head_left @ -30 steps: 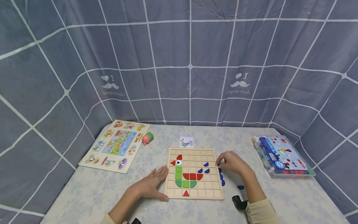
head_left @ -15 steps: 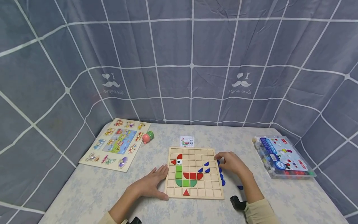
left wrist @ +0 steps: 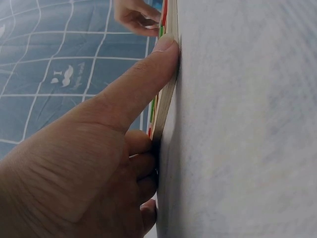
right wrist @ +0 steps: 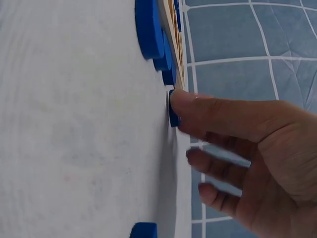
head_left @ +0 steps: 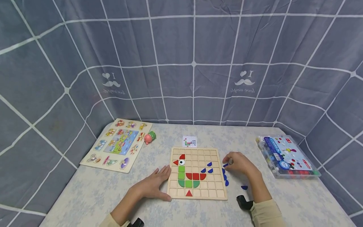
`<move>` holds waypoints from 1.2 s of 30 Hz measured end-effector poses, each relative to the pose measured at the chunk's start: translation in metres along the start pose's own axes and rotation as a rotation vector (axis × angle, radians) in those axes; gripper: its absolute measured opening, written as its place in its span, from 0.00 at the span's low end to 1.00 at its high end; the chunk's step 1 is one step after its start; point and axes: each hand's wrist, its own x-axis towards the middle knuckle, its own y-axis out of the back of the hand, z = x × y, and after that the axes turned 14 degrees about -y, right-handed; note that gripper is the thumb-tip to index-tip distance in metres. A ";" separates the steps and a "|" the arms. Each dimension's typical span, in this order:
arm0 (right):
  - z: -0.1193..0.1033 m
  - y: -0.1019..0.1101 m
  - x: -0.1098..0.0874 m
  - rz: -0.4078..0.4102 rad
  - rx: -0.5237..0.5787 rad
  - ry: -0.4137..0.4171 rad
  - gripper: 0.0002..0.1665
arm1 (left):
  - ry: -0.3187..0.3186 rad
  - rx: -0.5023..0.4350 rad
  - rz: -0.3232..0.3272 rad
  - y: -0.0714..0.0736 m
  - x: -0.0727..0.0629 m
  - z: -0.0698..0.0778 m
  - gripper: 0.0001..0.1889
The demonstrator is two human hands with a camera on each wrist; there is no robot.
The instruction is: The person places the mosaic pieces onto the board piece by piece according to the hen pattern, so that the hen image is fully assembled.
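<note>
A square wooden grid board (head_left: 212, 194) lies on the table, bearing a bird-like figure of red, green and blue flat pieces with a round eye piece (head_left: 181, 162). My left hand (head_left: 154, 186) rests against its left edge, fingers spread and thumb (left wrist: 148, 74) at the near corner. Just off the right edge, my right hand (head_left: 239, 164) pinches a blue half-round piece (right wrist: 174, 111) with the thumb over it, low at the tabletop. More blue half-round pieces (head_left: 226, 183) line the board's right side. Another blue piece (head_left: 244, 187) lies by the right wrist.
Behind the board is a small picture card (head_left: 189, 142). An animal-and-vehicle picture puzzle board (head_left: 93, 167) and a pink-and-green toy (head_left: 149, 137) are at left. At right sits a clear plastic case (head_left: 287, 157) of colored parts. A grey curtain (head_left: 175, 82) encloses the table.
My right hand has drawn a little to the right, off the board's edge, and the blue piece at its fingertips has shifted right with it. The left hand stays in place.
</note>
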 end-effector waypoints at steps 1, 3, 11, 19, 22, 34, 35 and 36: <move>0.001 0.000 0.000 -0.008 0.012 0.008 0.10 | 0.001 -0.002 -0.001 0.000 0.000 0.000 0.61; 0.003 0.001 0.001 -0.018 0.017 0.026 0.09 | 0.001 -0.009 -0.002 0.001 0.000 0.000 0.61; 0.008 0.006 0.002 -0.034 -0.017 0.050 0.06 | -0.004 -0.021 0.002 0.002 -0.001 0.000 0.61; 0.010 0.007 0.001 -0.047 -0.003 0.064 0.06 | -0.020 -0.016 0.003 0.001 -0.001 -0.001 0.61; 0.011 0.008 0.000 -0.043 -0.005 0.060 0.06 | -0.018 -0.016 0.003 0.001 -0.001 -0.001 0.61; 0.012 0.009 -0.001 -0.057 -0.025 0.038 0.05 | 0.005 -0.021 -0.003 0.001 0.001 0.002 0.61; 0.012 0.010 -0.001 -0.055 -0.025 0.036 0.05 | 0.004 -0.021 0.000 0.001 0.001 0.002 0.61; 0.011 0.010 -0.002 -0.053 -0.028 0.034 0.05 | 0.005 -0.021 0.000 0.001 0.001 0.002 0.61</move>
